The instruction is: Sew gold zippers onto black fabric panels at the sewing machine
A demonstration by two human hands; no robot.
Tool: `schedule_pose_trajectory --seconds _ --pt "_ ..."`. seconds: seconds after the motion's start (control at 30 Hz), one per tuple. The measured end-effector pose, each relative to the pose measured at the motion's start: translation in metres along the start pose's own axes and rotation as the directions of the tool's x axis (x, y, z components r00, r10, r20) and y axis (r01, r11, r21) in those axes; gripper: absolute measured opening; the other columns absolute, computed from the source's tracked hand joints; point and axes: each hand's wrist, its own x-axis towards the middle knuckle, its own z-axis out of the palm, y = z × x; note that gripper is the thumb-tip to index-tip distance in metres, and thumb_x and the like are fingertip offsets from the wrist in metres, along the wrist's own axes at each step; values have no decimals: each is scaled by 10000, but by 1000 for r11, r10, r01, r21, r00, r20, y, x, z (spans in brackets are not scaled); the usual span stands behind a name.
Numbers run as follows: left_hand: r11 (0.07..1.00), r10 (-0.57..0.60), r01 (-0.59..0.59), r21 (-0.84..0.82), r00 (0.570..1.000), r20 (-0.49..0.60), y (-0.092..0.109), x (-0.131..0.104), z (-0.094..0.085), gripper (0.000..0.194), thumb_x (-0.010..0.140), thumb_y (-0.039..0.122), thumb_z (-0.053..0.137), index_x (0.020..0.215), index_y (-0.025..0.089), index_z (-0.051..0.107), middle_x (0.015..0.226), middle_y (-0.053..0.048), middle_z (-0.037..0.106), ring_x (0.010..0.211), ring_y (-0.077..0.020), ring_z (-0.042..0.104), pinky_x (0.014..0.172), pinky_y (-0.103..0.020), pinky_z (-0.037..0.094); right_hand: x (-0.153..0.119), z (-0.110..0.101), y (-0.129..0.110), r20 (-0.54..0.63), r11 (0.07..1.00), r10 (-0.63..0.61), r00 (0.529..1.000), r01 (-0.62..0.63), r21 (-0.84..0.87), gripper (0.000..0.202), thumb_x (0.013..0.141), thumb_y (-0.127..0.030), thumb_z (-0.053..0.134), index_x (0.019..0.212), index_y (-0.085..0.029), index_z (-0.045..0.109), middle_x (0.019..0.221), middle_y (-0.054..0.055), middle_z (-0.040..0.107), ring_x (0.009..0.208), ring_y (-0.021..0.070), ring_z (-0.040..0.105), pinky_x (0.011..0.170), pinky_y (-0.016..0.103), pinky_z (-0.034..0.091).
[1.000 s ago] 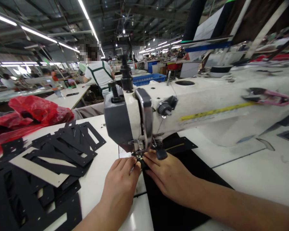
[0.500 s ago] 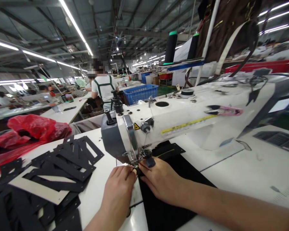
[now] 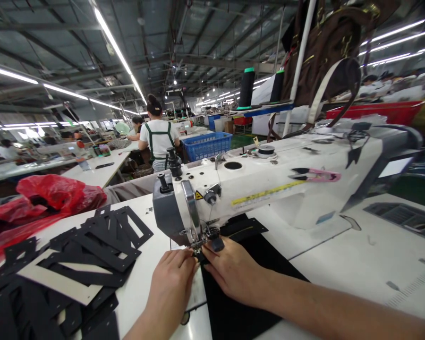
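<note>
A white sewing machine (image 3: 248,189) stands in front of me, its needle and presser foot (image 3: 197,245) low at the left end. Black fabric (image 3: 242,311) lies under the head and runs down toward me. My left hand (image 3: 172,278) is just left of the foot, fingertips pinched together on the fabric's edge. On the other side, my right hand (image 3: 233,269) is closed with its fingertips gripping the fabric close to the foot. Fingers and machine parts partly hide the stitching spot. Behind my right hand lies a black strip with a slit (image 3: 248,228).
Black cut-out frames (image 3: 106,245) and a pale frame (image 3: 62,278) lie heaped at left beside a red plastic bag (image 3: 53,193). Pink-handled thread snips (image 3: 317,175) rest on the machine arm. Beyond are a blue crate (image 3: 207,145), thread cones (image 3: 247,89) and a co-worker (image 3: 159,134).
The view has tilted slightly, so the machine sits a little lower and further left on its right side. Both hands keep nearly the same place at the presser foot.
</note>
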Motion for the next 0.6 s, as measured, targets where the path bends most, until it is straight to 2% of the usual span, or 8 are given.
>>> schedule_pose_trajectory --seconds 0.37,0.6 --pt "1000 -1 1 -21 1000 7 -4 3 0 160 871 137 464 807 147 609 824 -75 659 731 -223 607 648 -373 514 4 0 2 0 1000 1 1000 -1 -18 257 830 -137 438 1058 -104 550 1066 145 604 1014 240 524 932 380 372" --pt "996 -86 86 -11 996 21 -4 -1 7 159 868 155 477 761 151 594 823 -70 656 731 -215 603 668 -378 507 1 7 9 -40 1000 4 999 -4 10 264 836 -151 447 1073 -129 561 1110 129 588 1022 239 515 931 387 386"
